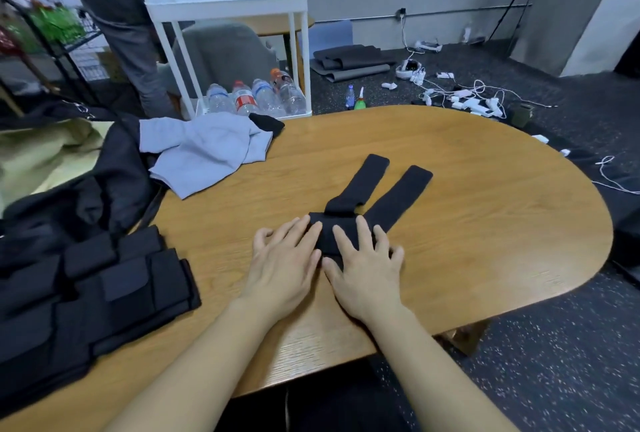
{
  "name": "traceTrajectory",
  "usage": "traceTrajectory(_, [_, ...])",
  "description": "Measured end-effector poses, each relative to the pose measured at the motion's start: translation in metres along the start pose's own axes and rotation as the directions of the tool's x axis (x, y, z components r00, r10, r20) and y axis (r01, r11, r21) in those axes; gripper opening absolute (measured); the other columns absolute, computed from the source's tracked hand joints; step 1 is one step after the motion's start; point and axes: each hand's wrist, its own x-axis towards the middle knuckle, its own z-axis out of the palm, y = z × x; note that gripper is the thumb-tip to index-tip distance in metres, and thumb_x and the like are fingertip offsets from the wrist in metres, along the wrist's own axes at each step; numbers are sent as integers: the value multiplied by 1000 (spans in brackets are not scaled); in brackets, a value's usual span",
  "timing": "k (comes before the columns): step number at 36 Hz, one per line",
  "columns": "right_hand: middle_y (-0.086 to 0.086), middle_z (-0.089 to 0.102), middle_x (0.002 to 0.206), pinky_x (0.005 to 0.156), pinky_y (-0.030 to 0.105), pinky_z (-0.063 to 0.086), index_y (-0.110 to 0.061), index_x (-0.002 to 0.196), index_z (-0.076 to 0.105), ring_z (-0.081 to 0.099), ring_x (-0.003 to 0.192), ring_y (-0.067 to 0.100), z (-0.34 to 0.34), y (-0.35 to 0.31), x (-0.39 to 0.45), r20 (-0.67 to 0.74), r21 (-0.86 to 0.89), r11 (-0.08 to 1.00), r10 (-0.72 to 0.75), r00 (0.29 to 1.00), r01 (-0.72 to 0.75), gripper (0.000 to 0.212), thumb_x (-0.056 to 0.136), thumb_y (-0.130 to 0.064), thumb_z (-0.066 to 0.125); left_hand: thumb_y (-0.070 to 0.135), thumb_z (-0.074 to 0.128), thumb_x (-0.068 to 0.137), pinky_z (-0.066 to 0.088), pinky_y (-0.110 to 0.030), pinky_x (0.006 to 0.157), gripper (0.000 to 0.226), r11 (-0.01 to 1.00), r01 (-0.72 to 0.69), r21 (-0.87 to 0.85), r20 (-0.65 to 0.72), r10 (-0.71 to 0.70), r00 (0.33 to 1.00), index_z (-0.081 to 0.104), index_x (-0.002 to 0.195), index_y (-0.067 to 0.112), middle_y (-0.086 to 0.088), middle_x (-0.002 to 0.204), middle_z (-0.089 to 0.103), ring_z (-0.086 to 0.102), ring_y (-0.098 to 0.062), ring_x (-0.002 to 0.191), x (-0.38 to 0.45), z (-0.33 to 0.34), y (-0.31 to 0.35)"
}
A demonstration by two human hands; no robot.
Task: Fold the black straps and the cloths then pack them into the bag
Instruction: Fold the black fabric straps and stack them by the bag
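**Pressing the strap flat, fold not yet made**

While I scan from the left edge, I see the stack of folded black padded straps [104, 293] lying at the near-left of the oval wooden table [485, 206], with the open black fabric bag [86, 189] slumped just behind it. Beyond that, a crumpled pale-blue cloth [204, 151] lies unfolded, touching the bag's edge.

At the centre, my left hand [284, 258] lies flat, fingers spread and straight, fingertips on the near end of the black two-tailed fabric strap [363, 209]. My right hand [367, 265] lies beside it, likewise released and pressing down, gripping nothing. The strap's two tails splay away from me toward the far right, well apart at their tips.

My judgement: the risk here is a crooked fold. With the tails diverging, bringing them over without first aligning them would give a lopsided bundle that could spring open in the bag. Flat palms also hold poorly; the soft fabric may slide on the smooth wood if I push rather than pinch.
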Motion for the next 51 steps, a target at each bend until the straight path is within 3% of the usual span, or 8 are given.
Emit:
traceTrajectory(11, [4, -5, 164, 112, 52, 5, -35, 154, 13, -3, 149, 27, 5, -29, -22, -6, 139, 982, -130, 991, 130, 61, 98, -51, 34, 36, 20, 97, 11, -35, 104, 57, 998, 22, -50, 19, -21, 1000, 53, 140, 19, 1, 144, 53, 47, -18, 135, -15, -15, -12])
traceTrajectory(16, [3, 16, 161, 106, 43, 8, -28, 151, 25, 14, 144, 19, -3, -21, -24, -226, 215, 972, -40, 973, 90, 61, 93, -40, 38, 35, 17, 97, 6, -34, 108, 58, 998, 39, -51, 42, -37, 998, 41, 148, 22, 4, 151, 44, 36, -13, 142, -20, -21, -10])
traceTrajectory(20, [-6, 27, 155, 108, 43, 8, -22, 154, 13, 13, 144, 18, -4, -10, -19, -124, 220, 973, -44, 991, 71, 63, 97, -24, 39, 29, 17, 105, 2, -32, 111, 51, 997, 66, -42, 123, -60, 991, 22, 155, 25, 6, 159, 28, 20, -9, 148, -21, -19, -7])
traceTrajectory(23, [-7, 29, 154, 109, 45, 8, -19, 154, 8, 12, 145, 20, -5, -7, -16, -62, 180, 981, -65, 996, 75, 62, 98, -26, 34, 24, 22, 106, 1, -33, 114, 51, 994, 100, -36, 147, -93, 985, 13, 157, 23, 5, 162, 21, 13, -8, 149, -21, -18, -3])
traceTrajectory(29, [-6, 15, 160, 110, 53, 4, -18, 153, 4, 3, 147, 23, -4, 3, -13, -10, 4, 992, -126, 992, 126, 63, 102, -50, 23, 22, 22, 106, -1, -35, 115, 49, 990, 136, 49, 152, -142, 978, 23, 154, 18, 3, 161, 26, 15, -10, 149, -19, -22, -2])
traceTrajectory(37, [-4, -2, 164, 113, 57, 2, -23, 156, 0, -8, 149, 24, -8, 22, -9, 55, -80, 995, -53, 997, 58, 62, 102, -53, 10, 23, 23, 105, -5, -34, 111, 47, 980, 165, 109, 177, -183, 967, 29, 152, 18, 3, 160, 27, 17, -12, 149, -32, -32, -14])
traceTrajectory(44, [-8, 3, 163, 112, 58, 6, -28, 155, 8, -1, 149, 24, -15, 41, -6, 58, -97, 994, -44, 997, 50, 54, 104, -46, 14, 25, 25, 104, -4, -36, 107, 44, 968, 207, 143, 160, -229, 960, 38, 146, 20, 3, 156, 35, 24, -15, 146, -55, -38, -7])
traceTrajectory(51, [-6, 30, 153, 108, 54, 12, -25, 147, 24, 5, 147, 25, -25, 41, -6, -78, -104, 994, -29, 997, 21, 43, 104, -29, 25, 37, 31, 99, 4, -35, 104, 42, 982, 178, 67, 68, -182, 981, 63, 123, 23, 7, 128, 59, 51, -15, 121, -79, -42, -3])
